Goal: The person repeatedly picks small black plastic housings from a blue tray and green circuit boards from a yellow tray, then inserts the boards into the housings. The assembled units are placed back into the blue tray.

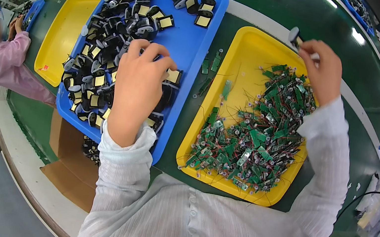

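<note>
My left hand [139,87] is over the blue tray [198,39], its fingers bent and spread above a heap of small black plastic parts [109,29] with grey rounded ends and pale yellow pads. Just beside its fingertips lies one such part [173,76]. Pinched in my right hand [323,68], past the far right corner of the yellow tray [241,52], is a black part with a grey rounded end [294,37]. That yellow tray bears a pile of green circuit boards [268,131] with thin red and black wires.
A second yellow tray [66,32] stands left of the blue one. Several loose circuit boards [216,60] lie on the green table between the trays. Below the blue tray is a cardboard box [68,168] holding black parts. A co-worker in pink [7,55] sits at the far left.
</note>
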`<action>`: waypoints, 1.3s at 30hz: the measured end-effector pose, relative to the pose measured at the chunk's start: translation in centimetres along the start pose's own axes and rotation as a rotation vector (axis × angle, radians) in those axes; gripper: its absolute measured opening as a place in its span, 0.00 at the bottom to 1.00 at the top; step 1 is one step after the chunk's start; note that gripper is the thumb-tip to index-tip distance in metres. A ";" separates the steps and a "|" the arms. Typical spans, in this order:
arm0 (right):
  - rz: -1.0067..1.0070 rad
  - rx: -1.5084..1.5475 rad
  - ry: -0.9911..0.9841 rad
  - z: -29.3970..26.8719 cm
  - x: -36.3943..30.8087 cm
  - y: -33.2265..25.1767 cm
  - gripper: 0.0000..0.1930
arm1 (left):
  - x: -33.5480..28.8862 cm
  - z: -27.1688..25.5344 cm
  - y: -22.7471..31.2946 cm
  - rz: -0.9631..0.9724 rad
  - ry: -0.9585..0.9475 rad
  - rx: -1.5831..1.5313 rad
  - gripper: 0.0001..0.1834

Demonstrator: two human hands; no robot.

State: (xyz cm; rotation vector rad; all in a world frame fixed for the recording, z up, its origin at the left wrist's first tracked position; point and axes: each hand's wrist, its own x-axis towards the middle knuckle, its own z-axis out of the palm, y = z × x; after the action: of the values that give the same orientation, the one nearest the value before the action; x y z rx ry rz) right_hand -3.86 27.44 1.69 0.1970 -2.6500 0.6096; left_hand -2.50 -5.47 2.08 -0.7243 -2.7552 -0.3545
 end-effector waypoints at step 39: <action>-0.130 -0.027 -0.370 -0.4 -10.4 -9.7 0.10 | 0.1 3.4 4.1 0.011 0.089 -1.212 0.13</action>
State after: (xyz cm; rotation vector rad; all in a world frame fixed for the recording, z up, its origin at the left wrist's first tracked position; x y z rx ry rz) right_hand 7.87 19.44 1.34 0.5148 -2.9653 0.5363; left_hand -1.17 -0.95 -0.40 -0.8810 -2.1995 -2.0361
